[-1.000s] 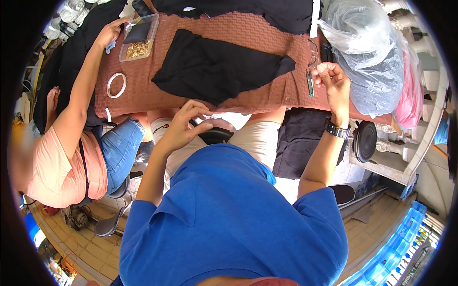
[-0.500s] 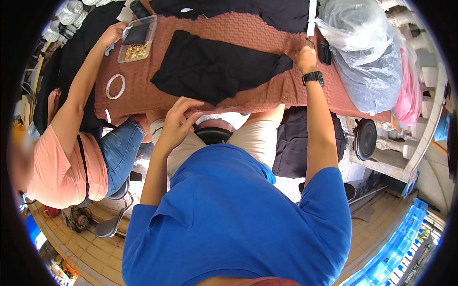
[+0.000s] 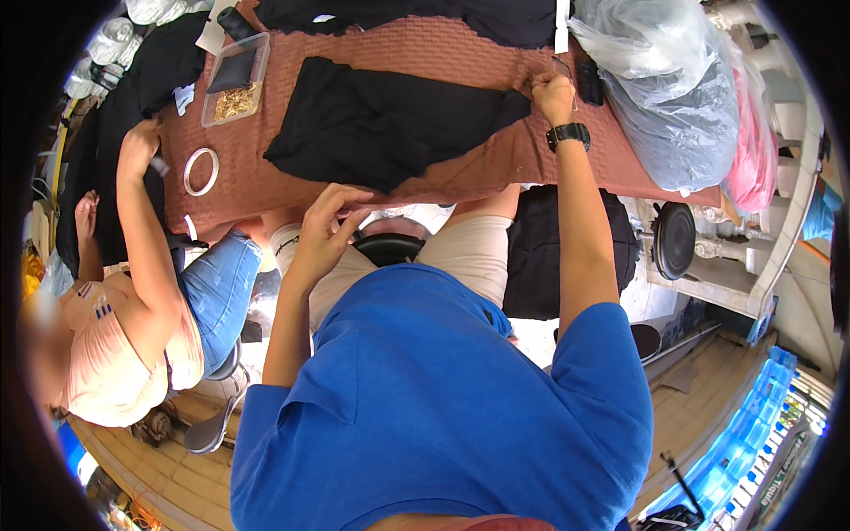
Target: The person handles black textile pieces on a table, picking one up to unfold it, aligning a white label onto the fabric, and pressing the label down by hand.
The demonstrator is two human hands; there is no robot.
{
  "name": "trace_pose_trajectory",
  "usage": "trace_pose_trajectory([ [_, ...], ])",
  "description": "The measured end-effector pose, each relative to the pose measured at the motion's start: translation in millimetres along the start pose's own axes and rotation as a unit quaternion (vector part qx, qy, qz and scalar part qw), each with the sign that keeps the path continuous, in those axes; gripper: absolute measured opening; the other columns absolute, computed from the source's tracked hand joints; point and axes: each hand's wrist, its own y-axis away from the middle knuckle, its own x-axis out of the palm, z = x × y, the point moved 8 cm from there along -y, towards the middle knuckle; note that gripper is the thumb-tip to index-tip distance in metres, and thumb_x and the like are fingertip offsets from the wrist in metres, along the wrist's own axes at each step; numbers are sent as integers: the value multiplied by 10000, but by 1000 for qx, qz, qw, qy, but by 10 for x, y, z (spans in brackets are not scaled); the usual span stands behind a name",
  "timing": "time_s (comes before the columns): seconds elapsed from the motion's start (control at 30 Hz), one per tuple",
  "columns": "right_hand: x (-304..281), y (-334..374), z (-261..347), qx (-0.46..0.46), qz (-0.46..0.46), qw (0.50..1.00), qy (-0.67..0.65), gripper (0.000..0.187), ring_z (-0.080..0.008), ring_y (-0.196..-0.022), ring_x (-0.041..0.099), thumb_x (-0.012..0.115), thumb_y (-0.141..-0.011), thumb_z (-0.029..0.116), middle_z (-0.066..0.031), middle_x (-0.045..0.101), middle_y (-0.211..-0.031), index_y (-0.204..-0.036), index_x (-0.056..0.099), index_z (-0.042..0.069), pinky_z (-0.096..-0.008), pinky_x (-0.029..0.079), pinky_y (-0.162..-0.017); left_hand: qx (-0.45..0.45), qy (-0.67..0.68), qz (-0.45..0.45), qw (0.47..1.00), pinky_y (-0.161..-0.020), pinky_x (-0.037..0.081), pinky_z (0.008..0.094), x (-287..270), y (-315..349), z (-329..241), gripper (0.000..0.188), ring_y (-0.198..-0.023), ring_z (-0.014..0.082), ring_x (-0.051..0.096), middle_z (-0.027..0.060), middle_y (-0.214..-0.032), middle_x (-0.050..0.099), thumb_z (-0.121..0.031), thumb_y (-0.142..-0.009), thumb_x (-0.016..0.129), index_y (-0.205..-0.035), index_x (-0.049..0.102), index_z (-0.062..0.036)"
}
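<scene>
A piece of black cloth lies spread on the brown-covered table, its narrow end toward the right. Beside that end, my right hand rests with curled fingers over a thin, metal-looking thing; its kind is too small to make out. A black watch circles that wrist. My left hand hovers over my lap, just in front of the cloth's near edge. Its fingers are bent, the thumb stands apart, and nothing shows between them.
At the table's left are a clear plastic box with small gold-coloured pieces and a white ring. A small black object lies beside large filled plastic bags on the right. Another person sits at my left.
The view has shifted slightly. The other person's hand has left the plastic box and drawn back to the table's left edge. My hands stay nearly in place.
</scene>
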Motion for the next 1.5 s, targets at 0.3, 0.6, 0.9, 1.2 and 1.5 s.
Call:
trace_pose_trajectory([
  [0.3,111,-126,37,-74,-41,993,88,102,-356,-852,707,711,-723,117,-191,720,-846,-813,743,82,-427,565,-788,86,-16,52,995,-824,507,315,406,-191,-253,193,-961,213,638,99,-1045,633,-11,-896,650,-1086,682,0],
  [0.6,31,-84,-113,41,-30,998,-25,127,-366,-869,709,645,-775,117,-219,716,-861,-817,748,56,-404,549,-813,115,-21,125,985,-835,496,352,843,-329,-359,189,-961,263,623,97,-1040,618,-36,-882,674,-1069,664,-9],
  [0.9,-50,46,-45,73,-44,991,-105,196,-342,-813,700,667,-755,24,-193,709,-827,-948,640,3,-405,545,-805,49,-42,136,989,-835,503,335,727,-221,-201,185,-973,242,634,95,-1060,620,-34,-898,649,-1081,664,-6],
  [1.2,-21,14,-130,46,-117,982,-140,277,-436,-851,652,656,-771,43,-238,658,-864,-1004,508,22,-480,514,-814,84,-31,140,986,-824,509,330,799,-293,-185,211,-975,258,630,113,-1112,608,-21,-899,636,-1109,654,-8],
  [1.5,-89,-13,198,-87,-126,986,-68,306,-410,-970,605,699,-780,69,-230,642,-982,-1044,546,42,-488,477,-867,148,-10,148,978,-845,536,313,1503,-523,12,462,-961,224,634,125,-1266,573,-170,-885,711,-1314,572,-72],
])
